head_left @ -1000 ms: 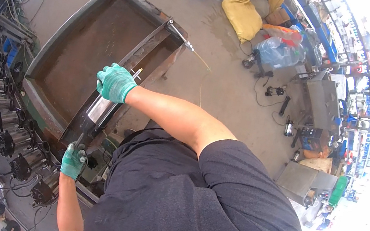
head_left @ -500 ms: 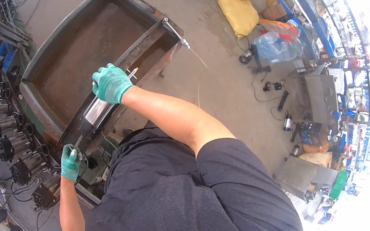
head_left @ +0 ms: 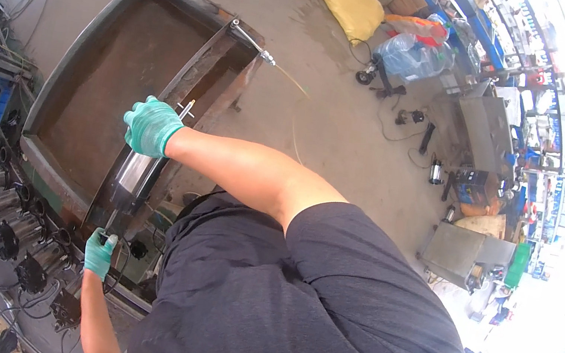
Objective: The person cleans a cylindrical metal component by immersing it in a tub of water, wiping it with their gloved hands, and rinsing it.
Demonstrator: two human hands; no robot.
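A shiny metal cylinder (head_left: 138,174) with a black lower end lies slantwise over the near right side of a rusty metal tank (head_left: 85,51). My right hand (head_left: 153,127), in a green glove, is wrapped over its upper part, and the palm side is hidden. Past that hand, a thin metal fitting (head_left: 187,110) with a crossbar and a brass-coloured tip sticks out. My left hand (head_left: 98,255), gloved too, is closed on a thin rod (head_left: 111,221) at the cylinder's lower end. A dark cable hangs beside this hand.
A metal nozzle (head_left: 250,41) with a thin hose rests on the tank's far right corner. Several black-ended motors (head_left: 5,239) line the left side. A yellow sack (head_left: 351,3), clear plastic bags (head_left: 413,57) and a metal box (head_left: 454,254) stand on the floor at the right.
The whole view has shifted slightly, so the tank and floor items sit further left. Both hands keep their grip, and the cylinder's bright side shows a little wider near its black end.
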